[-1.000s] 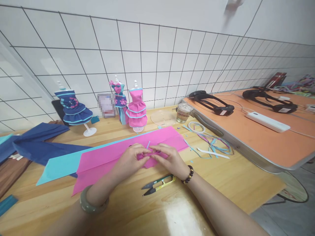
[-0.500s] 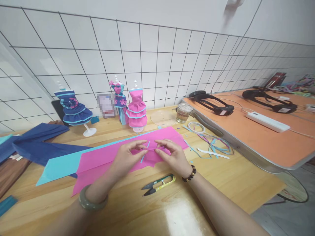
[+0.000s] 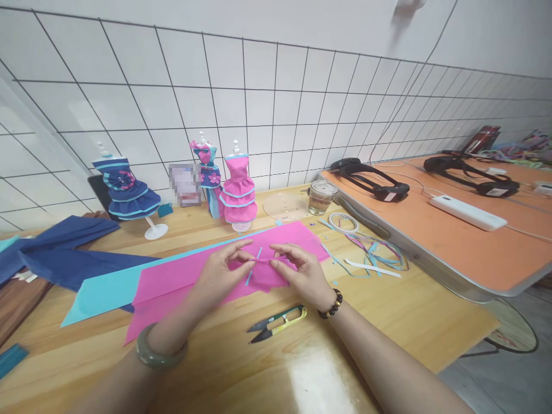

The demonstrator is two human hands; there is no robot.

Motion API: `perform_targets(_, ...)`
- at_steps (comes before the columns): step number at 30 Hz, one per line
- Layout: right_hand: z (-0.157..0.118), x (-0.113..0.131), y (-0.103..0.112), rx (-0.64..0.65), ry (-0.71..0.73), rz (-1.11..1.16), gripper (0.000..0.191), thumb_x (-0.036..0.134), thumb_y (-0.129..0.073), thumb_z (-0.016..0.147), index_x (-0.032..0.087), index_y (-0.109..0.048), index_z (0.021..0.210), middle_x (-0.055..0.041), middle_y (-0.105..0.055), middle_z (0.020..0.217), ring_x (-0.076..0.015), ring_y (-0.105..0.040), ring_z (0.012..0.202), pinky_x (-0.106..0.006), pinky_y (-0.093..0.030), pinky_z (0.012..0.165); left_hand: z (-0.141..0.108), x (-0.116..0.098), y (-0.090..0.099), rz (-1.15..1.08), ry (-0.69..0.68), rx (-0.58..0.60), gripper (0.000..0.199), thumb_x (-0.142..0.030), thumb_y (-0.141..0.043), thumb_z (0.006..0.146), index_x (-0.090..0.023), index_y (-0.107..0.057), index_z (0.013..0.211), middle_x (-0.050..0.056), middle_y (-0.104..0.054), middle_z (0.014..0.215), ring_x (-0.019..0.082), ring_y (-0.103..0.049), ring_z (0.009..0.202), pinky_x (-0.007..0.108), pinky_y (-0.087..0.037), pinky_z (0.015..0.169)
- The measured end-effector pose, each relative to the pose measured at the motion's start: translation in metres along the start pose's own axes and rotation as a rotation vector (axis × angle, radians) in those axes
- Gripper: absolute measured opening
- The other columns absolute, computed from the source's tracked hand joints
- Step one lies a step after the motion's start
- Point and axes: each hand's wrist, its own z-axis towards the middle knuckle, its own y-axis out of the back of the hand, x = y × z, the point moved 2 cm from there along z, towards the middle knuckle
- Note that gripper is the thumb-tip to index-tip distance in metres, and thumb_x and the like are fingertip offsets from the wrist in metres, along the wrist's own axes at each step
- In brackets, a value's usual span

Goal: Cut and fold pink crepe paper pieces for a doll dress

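Both my hands pinch a small piece of pink fabric, pulled between the fingertips. My left hand is closed on its left end, thumb against index finger. My right hand grips the right end in the same way. Under them lies a larger pink fabric sheet, partly over a light blue sheet. A narrow light blue strip rests slantwise on the pink, close to my left fingertips. Thread snips with a yellow and green handle lie on the table in front of my hands.
Small mannequins in a blue dress, a patterned dress and a pink dress stand at the back. A glass cup, tape roll and ribbon scraps lie right. Dark blue fabric lies left; an orange table adjoins.
The view shifts very slightly. My hands stay in nearly the same place, still pinching the pink fabric, and the fingers have moved only a little.
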Motion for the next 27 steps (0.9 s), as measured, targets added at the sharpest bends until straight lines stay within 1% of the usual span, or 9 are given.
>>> perform_targets(3,0.001,0.001,0.002,-0.02,0.048,-0.038,0.028,0.023,-0.06,0.078,0.019,-0.059,0.106,-0.0054,-0.062,0.091,-0.0146,-0.058,0.084,-0.029,-0.047,0.076,0.0,0.003,0.0,-0.051,0.022,-0.005,0.053,-0.03,-0.058,0.074,-0.02,-0.044,0.124,0.004,-0.069,0.093,0.019,-0.062,0.088,0.036,-0.045,0.085)
perform_targets(7,0.0,0.007,0.001,-0.009,0.232,-0.176,0.026,0.018,-0.056,0.08,0.019,-0.058,0.107,-0.0056,-0.062,0.088,-0.0145,-0.057,0.081,-0.03,-0.047,0.074,0.0,0.003,0.0,-0.101,0.065,-0.013,0.062,-0.03,-0.059,0.074,-0.021,-0.035,0.131,0.007,-0.067,0.102,0.021,-0.061,0.096,0.039,-0.045,0.087)
perform_targets(10,-0.002,0.01,-0.002,0.029,0.365,-0.279,0.028,0.014,-0.053,0.082,0.02,-0.056,0.109,-0.0058,-0.063,0.086,-0.0156,-0.057,0.081,-0.031,-0.047,0.072,0.001,0.004,0.0,-0.163,0.106,-0.011,0.065,-0.03,-0.06,0.073,-0.021,-0.033,0.132,0.009,-0.065,0.106,0.021,-0.061,0.098,0.039,-0.046,0.086)
perform_targets(14,-0.003,0.012,-0.003,0.052,0.479,-0.378,0.03,0.011,-0.051,0.082,0.02,-0.054,0.111,-0.0065,-0.064,0.088,-0.0159,-0.056,0.08,-0.031,-0.047,0.069,0.003,0.008,-0.001,-0.251,0.128,0.006,0.067,-0.028,-0.06,0.072,-0.019,-0.032,0.132,0.012,-0.063,0.109,0.022,-0.06,0.099,0.041,-0.046,0.087)
perform_targets(18,-0.004,0.015,-0.001,0.07,0.602,-0.477,0.033,0.006,-0.05,0.081,0.019,-0.052,0.112,-0.0065,-0.065,0.089,-0.0161,-0.056,0.079,-0.032,-0.045,0.068,0.005,0.011,-0.001,-0.235,0.1,-0.002,0.063,-0.024,-0.059,0.072,-0.017,-0.036,0.13,0.013,-0.06,0.113,0.021,-0.059,0.099,0.041,-0.045,0.088)
perform_targets(20,-0.006,0.019,0.0,0.08,0.666,-0.511,0.032,0.004,-0.05,0.081,0.018,-0.053,0.11,-0.0066,-0.065,0.089,-0.0163,-0.055,0.081,-0.032,-0.045,0.069,0.004,0.009,-0.002,-0.204,0.076,0.007,0.059,-0.023,-0.06,0.071,-0.017,-0.041,0.126,0.012,-0.059,0.115,0.021,-0.058,0.099,0.04,-0.045,0.088)
perform_targets(23,-0.011,0.025,0.001,0.09,0.759,-0.53,0.03,0.005,-0.053,0.08,0.015,-0.055,0.108,-0.0071,-0.066,0.092,-0.0173,-0.054,0.083,-0.033,-0.045,0.069,0.002,0.003,-0.002,-0.151,0.014,0.022,0.048,-0.022,-0.061,0.069,-0.018,-0.051,0.115,0.009,-0.059,0.114,0.02,-0.056,0.101,0.038,-0.044,0.089)
perform_targets(27,-0.015,0.037,0.001,0.09,0.866,-0.541,0.024,0.007,-0.051,0.082,0.011,-0.057,0.104,-0.0081,-0.067,0.092,-0.0186,-0.054,0.084,-0.033,-0.045,0.068,0.001,-0.006,0.0,-0.031,-0.043,-0.022,0.03,-0.019,-0.06,0.068,-0.02,-0.061,0.099,0.006,-0.063,0.105,0.02,-0.058,0.094,0.037,-0.044,0.088)
